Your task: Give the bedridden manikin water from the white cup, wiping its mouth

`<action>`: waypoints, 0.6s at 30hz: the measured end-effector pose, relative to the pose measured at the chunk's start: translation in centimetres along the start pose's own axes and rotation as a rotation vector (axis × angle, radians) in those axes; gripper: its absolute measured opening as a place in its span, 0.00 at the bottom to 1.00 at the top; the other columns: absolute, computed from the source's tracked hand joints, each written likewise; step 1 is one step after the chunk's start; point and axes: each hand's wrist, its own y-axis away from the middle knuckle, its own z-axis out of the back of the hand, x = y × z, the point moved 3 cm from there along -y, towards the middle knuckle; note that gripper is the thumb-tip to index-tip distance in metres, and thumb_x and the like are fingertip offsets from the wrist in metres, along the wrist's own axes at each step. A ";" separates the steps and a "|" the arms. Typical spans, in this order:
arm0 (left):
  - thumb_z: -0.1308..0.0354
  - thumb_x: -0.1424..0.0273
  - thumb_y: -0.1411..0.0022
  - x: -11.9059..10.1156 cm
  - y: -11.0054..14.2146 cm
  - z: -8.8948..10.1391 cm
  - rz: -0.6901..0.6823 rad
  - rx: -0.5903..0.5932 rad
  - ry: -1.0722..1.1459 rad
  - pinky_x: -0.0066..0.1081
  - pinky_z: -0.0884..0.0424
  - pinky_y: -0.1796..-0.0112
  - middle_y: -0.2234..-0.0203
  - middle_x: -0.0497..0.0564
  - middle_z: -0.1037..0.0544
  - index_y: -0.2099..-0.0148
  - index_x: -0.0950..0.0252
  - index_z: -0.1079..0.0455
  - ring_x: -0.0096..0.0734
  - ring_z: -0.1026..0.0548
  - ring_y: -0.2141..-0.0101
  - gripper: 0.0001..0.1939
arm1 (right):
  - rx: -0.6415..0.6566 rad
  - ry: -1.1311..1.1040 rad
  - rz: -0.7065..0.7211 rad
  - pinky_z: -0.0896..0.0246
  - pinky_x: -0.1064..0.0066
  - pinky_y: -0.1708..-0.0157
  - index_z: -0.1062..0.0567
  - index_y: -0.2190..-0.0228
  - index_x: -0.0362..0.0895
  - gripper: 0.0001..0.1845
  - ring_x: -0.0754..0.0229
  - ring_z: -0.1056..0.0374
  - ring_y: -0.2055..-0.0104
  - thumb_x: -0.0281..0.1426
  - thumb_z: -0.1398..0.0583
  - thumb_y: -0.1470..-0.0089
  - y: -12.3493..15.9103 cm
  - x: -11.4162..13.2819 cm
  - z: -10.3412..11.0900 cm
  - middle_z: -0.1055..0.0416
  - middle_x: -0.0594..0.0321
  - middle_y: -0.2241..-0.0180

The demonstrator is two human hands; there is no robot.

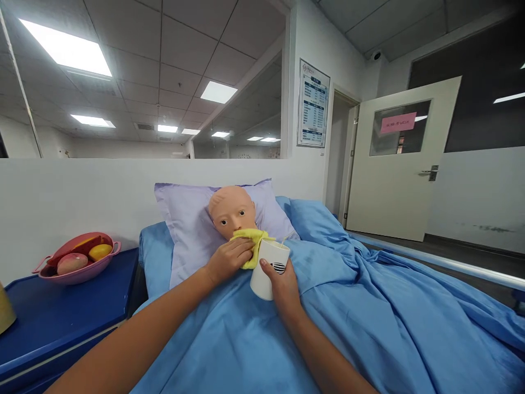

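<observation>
A training manikin [230, 207] lies with its head on a lilac pillow [186, 219]. My left hand [230, 258] presses a yellow cloth [251, 262] against the manikin's mouth and chin, fingers closed over the fabric. In my right hand [284, 284] is a white cup [261, 283] with a black striped mark, tilted slightly just beside the cloth. A thin pale straw or stick seems to rise from the cup's rim. The cup's contents are hidden. Blue bedding [328, 279] covers the manikin's body below the hands.
On the left, a blue bedside cabinet [102, 290] bears a pink basket [77, 276] of fruit. Part of a yellowish cylinder [5, 312] shows at the left edge. A bed rail [451, 262] runs along the right, and an open door [394, 186] stands behind it.
</observation>
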 end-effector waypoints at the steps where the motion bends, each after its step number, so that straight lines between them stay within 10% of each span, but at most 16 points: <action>1: 0.49 0.76 0.35 -0.3 0.5 -0.1 -0.002 0.015 0.009 0.36 0.26 0.49 0.57 0.56 0.20 0.58 0.68 0.29 0.34 0.24 0.52 0.07 | 0.005 0.000 -0.008 0.32 0.62 0.64 0.31 0.55 0.44 0.33 0.54 0.29 0.65 0.46 0.31 0.60 0.0 0.0 0.0 0.25 0.60 0.63; 18: 0.49 0.76 0.35 1.8 -3.7 1.9 -0.059 -0.116 -0.079 0.42 0.27 0.47 0.56 0.55 0.20 0.61 0.66 0.30 0.38 0.27 0.46 0.06 | -0.012 0.012 -0.007 0.32 0.63 0.67 0.30 0.56 0.45 0.32 0.54 0.29 0.66 0.47 0.31 0.61 0.3 0.1 0.0 0.25 0.62 0.65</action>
